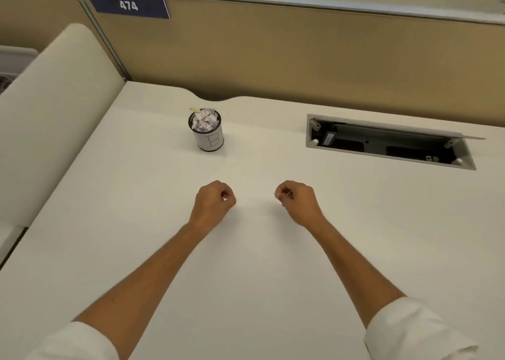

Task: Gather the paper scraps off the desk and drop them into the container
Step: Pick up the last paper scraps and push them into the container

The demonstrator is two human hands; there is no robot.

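Rolled white shirt sleeves (418,329) framed the bottom of the view, and two bare forearms reached forward from them over the pale, cream-white bench (136,223). Both hands hovered near the middle of it, knuckles up and fingers curled inward. The left hand (211,203) was closed into a loose fist, thumb against forefinger, and a speck of white showed in the hollow; it may have been a scrap, though the view was too coarse to be sure. The right hand (299,202) was likewise curled, its grip pressed together, with a thin pale sliver at the fingertips that looked like a small piece of paper pinched there.

Ahead and to the left of the left hand, well apart from both, stood the small round black-rimmed container with a white label marked "B" (209,138), upright and already heaped with crumpled white paper scraps (203,121) that rose above its rim. No loose scraps were visible on the bench surface, so the task seemed close to finished. To the right lay an open grey cable hatch (388,143) set into the bench.

To do the drop well, each hand would best travel right over the container's mouth before letting go, low and centred, since the pile was full and a light scrap could slide off. Pressing the heap down gently first would probably help.
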